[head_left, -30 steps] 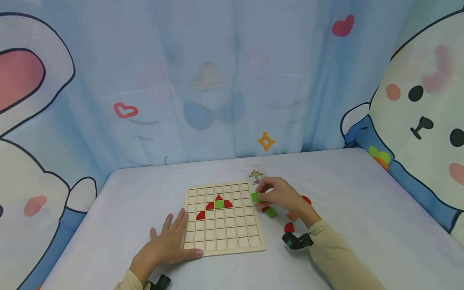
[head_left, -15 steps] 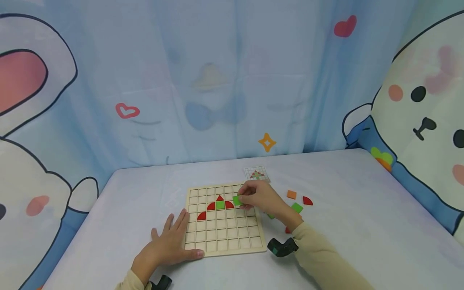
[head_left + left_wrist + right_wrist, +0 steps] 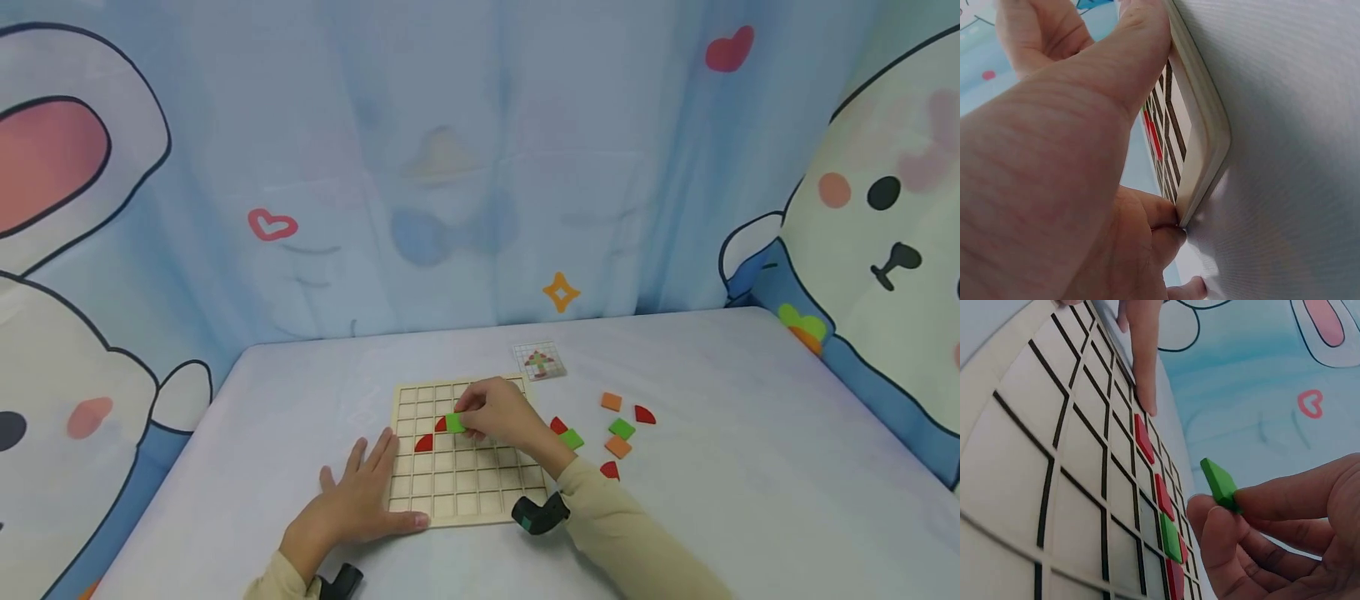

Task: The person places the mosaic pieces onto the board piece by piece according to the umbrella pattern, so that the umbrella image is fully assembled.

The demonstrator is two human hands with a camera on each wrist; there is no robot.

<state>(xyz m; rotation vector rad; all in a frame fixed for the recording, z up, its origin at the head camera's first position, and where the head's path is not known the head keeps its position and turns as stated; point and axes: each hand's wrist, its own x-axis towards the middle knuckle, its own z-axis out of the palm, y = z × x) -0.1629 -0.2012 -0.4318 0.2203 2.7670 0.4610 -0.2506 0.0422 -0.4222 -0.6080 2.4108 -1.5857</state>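
My right hand (image 3: 498,410) pinches a green square tile (image 3: 1219,482) between thumb and fingers, above the wooden grid board (image 3: 453,483). In the right wrist view the tile is tilted and apart from the board. Set in the grid are a green square (image 3: 1171,537), a red triangle (image 3: 1183,549) and red quarter-circle tiles (image 3: 1143,437); my right hand hides part of this group in the head view. My left hand (image 3: 352,497) rests at the board's left side with fingers spread, its thumb on the front-left corner.
Right of the board lie loose tiles: orange squares (image 3: 611,402), green squares (image 3: 622,428) and red quarter circles (image 3: 645,415). A small patterned card (image 3: 540,361) lies behind the board. A printed curtain (image 3: 465,167) hangs beyond the white table (image 3: 697,467).
My right hand has carried the green square tile leftward from the board's right side to above the red and green group. The left hand stays at the board's edge.
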